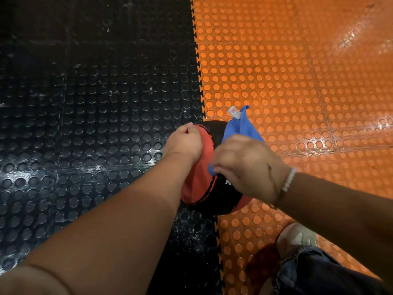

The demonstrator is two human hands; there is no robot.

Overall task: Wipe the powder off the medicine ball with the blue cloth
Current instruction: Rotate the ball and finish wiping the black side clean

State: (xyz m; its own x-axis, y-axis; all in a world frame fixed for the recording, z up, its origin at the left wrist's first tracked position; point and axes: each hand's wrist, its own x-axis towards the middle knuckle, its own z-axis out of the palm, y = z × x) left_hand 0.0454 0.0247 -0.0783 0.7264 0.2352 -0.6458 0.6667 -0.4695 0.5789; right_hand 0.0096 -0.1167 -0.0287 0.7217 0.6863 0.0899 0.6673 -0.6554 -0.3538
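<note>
A person bends over a black-and-red ball that sits on the floor, straddling the toothed seam where a black mat meets an orange mat, both covered in round studs. The left hand lies on the ball's upper left side, over a red panel, its fingers curled in against the surface and holding the ball. The right hand is closed on a blue cloth, bunching it against the top of the ball. A loose end of the cloth sticks out beyond the knuckles toward the orange mat and carries a small white label, while a small fold shows under the thumb. A white bead bracelet circles the right wrist. Part of a white letter shows on the ball's black panel just below the right hand; the rest of it is hidden. Pale dusty specks mark the black mat beside the ball's near edge. At lower right, on the orange mat, are a light shoe and the frayed hem of dark jeans
</note>
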